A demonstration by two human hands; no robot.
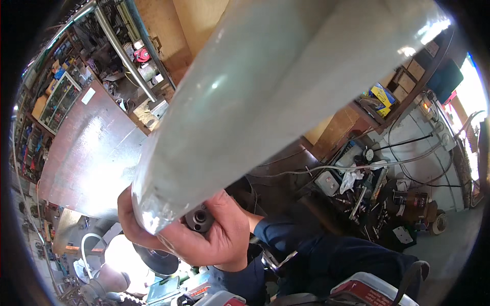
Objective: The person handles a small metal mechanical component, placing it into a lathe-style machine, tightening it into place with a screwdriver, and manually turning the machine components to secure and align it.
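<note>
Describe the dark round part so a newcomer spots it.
Find the big glossy grey curved piece. Follow its lower edge to the bare hand. Beside the thumb, the dark round part stands out by its small holes.

The hands [227,238] are bare; long sleeves [326,251] are dark navy.

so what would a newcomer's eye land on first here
Most likely the big pale glossy shape, close to the camera and slanting down from the upper right. At its lower end, the left hand curls around a dark round part with holes. A bright white glare stands out at the lower left.
</note>
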